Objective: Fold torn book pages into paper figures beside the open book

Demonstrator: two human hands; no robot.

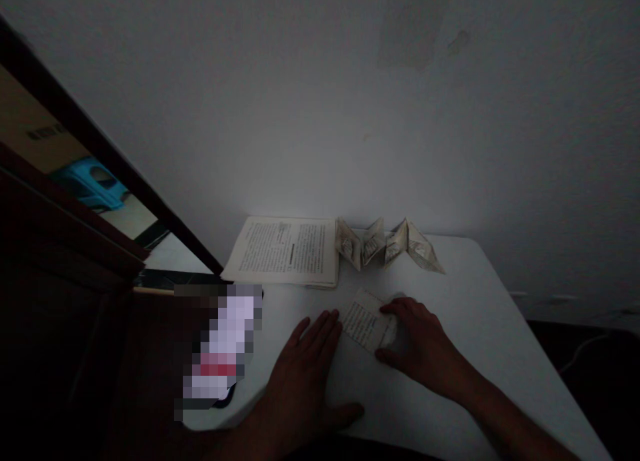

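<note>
A small folded sheet of printed paper (pixel 363 320) lies on the white table (pixel 470 301). My left hand (pixel 305 371) rests flat on the table, fingers stretched out, with its fingertips touching the paper's left edge. My right hand (pixel 417 348) lies over the paper's right side, fingers curved down and pressing on it.
A stack of printed pages (pixel 285 249) lies at the table's back edge by the wall. Two folded paper shapes (pixel 361 242) (pixel 413 244) stand beside it. A blurred-out object (pixel 223 344) sits at the table's left edge. Dark wooden furniture (pixel 65 301) fills the left.
</note>
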